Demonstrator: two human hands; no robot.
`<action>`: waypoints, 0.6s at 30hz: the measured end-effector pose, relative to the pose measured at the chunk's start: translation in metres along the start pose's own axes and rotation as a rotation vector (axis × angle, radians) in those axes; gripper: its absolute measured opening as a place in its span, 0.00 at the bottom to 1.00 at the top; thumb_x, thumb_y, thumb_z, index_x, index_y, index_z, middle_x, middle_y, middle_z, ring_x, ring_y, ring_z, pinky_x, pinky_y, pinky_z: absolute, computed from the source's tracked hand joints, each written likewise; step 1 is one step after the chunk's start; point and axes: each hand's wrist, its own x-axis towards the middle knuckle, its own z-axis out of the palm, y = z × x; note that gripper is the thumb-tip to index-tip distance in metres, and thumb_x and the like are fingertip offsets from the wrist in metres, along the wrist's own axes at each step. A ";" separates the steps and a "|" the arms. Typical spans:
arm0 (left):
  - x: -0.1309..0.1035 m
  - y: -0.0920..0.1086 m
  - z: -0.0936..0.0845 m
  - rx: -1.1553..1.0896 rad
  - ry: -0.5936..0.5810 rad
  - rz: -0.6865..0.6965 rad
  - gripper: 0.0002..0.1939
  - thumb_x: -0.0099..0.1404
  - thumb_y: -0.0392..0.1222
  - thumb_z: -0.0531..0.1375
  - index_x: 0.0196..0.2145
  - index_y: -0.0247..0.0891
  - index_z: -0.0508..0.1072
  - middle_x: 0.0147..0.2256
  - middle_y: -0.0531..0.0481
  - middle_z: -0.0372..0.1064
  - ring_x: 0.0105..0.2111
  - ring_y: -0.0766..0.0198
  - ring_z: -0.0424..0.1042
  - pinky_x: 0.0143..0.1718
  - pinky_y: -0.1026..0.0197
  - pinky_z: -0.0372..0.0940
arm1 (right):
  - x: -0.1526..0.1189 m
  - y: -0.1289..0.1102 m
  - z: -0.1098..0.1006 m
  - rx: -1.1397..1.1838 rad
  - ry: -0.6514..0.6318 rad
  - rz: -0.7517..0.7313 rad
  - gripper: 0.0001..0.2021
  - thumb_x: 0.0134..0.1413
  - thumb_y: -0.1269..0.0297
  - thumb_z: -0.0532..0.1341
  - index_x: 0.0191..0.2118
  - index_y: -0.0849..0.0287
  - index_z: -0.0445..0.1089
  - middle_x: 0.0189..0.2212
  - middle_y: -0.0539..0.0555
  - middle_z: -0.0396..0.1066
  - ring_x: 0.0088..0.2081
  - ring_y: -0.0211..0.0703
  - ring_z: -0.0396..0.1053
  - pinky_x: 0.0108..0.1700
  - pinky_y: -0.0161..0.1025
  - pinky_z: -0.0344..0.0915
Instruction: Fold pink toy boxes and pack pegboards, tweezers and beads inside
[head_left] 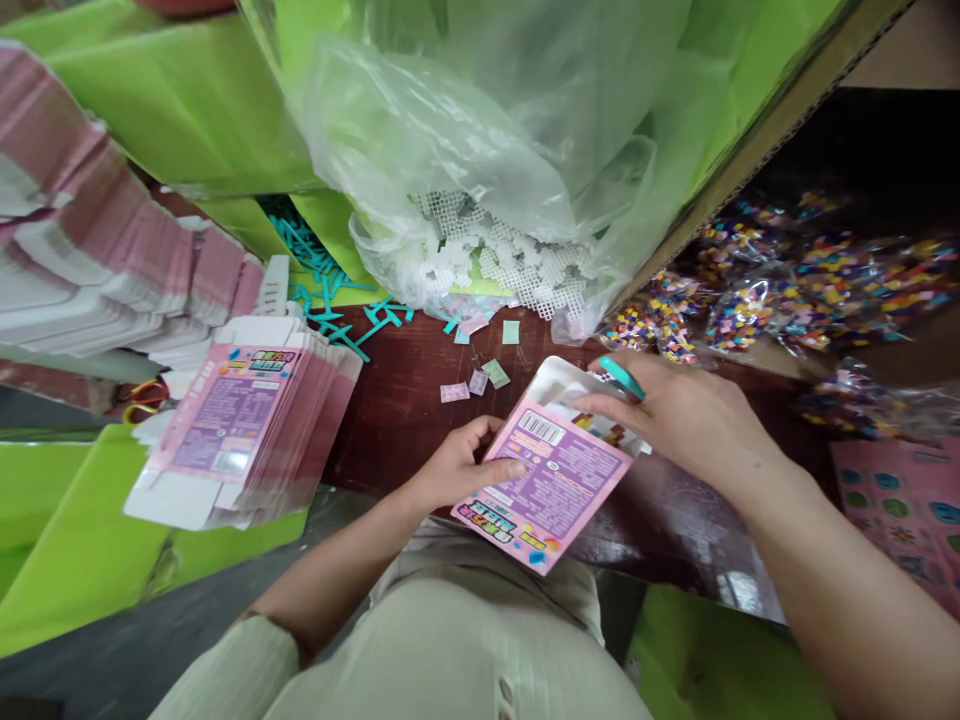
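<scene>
My left hand (469,465) grips a pink and purple printed carton (559,480) by its left side, thumb on the printed face. The carton is tilted in front of my body, its white end flap open at the top. At that opening is my right hand (660,405), its fingers closed around a teal plastic piece (621,378). Small multicoloured bits (600,428) show inside the carton's mouth, below my right fingers. Whether my right fingertips also hold these bits is hidden.
Flat pink cartons (240,420) are stacked at left, near yellow-handled scissors (146,400). Teal plastic pieces (322,290) and small coloured packets (495,373) lie behind. White mesh plates (525,260) spill from a clear bag (465,130). Bags of colourful pieces (757,310) and pink sheets (892,500) are right.
</scene>
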 end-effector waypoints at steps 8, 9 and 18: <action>0.002 -0.023 -0.002 -0.165 0.059 -0.051 0.28 0.55 0.54 0.78 0.46 0.35 0.75 0.41 0.48 0.78 0.38 0.62 0.75 0.41 0.61 0.71 | -0.004 -0.058 0.030 -0.407 0.122 -0.198 0.33 0.74 0.37 0.47 0.56 0.63 0.72 0.44 0.65 0.77 0.36 0.51 0.75 0.33 0.42 0.62; 0.003 -0.024 -0.002 -0.178 0.065 -0.048 0.29 0.55 0.54 0.78 0.46 0.35 0.75 0.41 0.48 0.78 0.38 0.62 0.75 0.41 0.61 0.71 | -0.004 -0.061 0.032 -0.411 0.104 -0.171 0.31 0.76 0.40 0.46 0.53 0.63 0.73 0.42 0.64 0.77 0.34 0.49 0.74 0.31 0.42 0.60; 0.006 -0.028 -0.020 -0.122 0.082 0.016 0.28 0.53 0.50 0.80 0.44 0.35 0.75 0.40 0.49 0.79 0.38 0.62 0.75 0.41 0.61 0.71 | 0.006 -0.003 0.023 -0.010 0.295 -0.301 0.20 0.75 0.51 0.53 0.53 0.57 0.77 0.54 0.62 0.76 0.57 0.56 0.72 0.60 0.53 0.67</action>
